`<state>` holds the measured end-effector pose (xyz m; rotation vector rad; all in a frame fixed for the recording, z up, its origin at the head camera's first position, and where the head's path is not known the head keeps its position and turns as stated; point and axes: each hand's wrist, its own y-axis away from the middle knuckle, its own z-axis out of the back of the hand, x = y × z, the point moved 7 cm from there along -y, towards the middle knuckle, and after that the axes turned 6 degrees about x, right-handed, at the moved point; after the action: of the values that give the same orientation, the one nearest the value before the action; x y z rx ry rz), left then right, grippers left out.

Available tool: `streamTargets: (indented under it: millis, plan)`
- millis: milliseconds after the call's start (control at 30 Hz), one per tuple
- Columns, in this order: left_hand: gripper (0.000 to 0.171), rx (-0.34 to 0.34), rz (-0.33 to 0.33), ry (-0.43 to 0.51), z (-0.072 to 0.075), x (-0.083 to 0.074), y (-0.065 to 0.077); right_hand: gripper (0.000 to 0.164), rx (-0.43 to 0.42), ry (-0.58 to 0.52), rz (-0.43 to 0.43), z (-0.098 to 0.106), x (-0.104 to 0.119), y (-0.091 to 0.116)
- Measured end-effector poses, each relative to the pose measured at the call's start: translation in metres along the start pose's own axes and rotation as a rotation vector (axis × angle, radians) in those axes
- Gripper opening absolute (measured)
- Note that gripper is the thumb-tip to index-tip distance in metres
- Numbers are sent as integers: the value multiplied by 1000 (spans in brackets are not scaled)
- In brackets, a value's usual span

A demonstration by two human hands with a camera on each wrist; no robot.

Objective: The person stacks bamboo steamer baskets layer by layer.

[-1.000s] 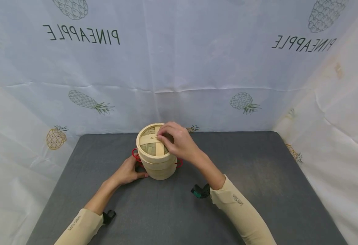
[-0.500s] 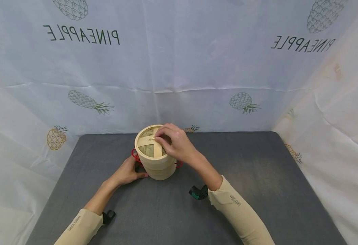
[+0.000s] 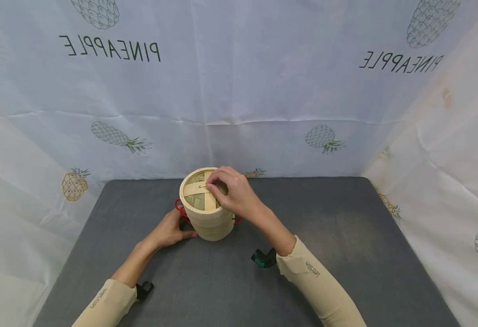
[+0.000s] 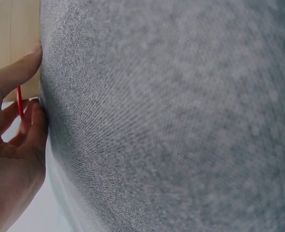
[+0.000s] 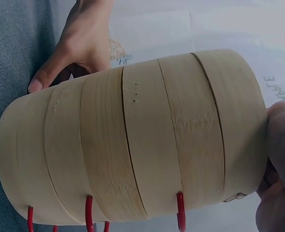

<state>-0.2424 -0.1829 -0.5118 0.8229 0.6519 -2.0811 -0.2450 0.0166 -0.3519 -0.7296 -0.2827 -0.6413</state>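
A stacked round bamboo steamer [image 3: 212, 231] stands on the table, its woven lid [image 3: 195, 201] on top. Red loops stick out at its sides, among them a red loop [image 5: 89, 212] low in the right wrist view. My left hand [image 3: 169, 230] holds the base from the left, thumb against the lower wall; in the left wrist view its fingers curl behind a red loop [image 4: 20, 101]. My right hand [image 3: 236, 193] pinches the small loop at the middle of the lid. In the right wrist view the lid's band [image 5: 236, 121] sits against the tier below. The steamer's inside is hidden.
The dark grey table [image 3: 325, 236] reaches close to a white curtain [image 3: 259, 91] printed with pineapples behind it. Black wrist straps with cameras [image 3: 263, 259] hang under both forearms, close above the tabletop.
The lid and my right hand have shifted slightly left and down, mostly in the first half second. My left hand stays at the base. The head view has tilted a little.
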Motion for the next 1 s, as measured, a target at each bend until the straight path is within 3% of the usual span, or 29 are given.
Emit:
streamTargets:
  millis: [133,200,333,633,1000]
  plan:
    - [79,4,4,13,0,3,2,9,-4,-11,-10,-2,0,1]
    - [81,20,57,5,0,0,1,8,-8,-17,-15,-2,-1,2]
    - [83,34,99,3,-1,-4,1,7,-10,-31,-21,-1,-2,1]
    - [86,38,118,-22,1,-1,1,8,-24,-60,-34,0,-3,1]
    - [70,54,136,-37,-1,-1,2,9,3,-58,-48,-1,-2,3]
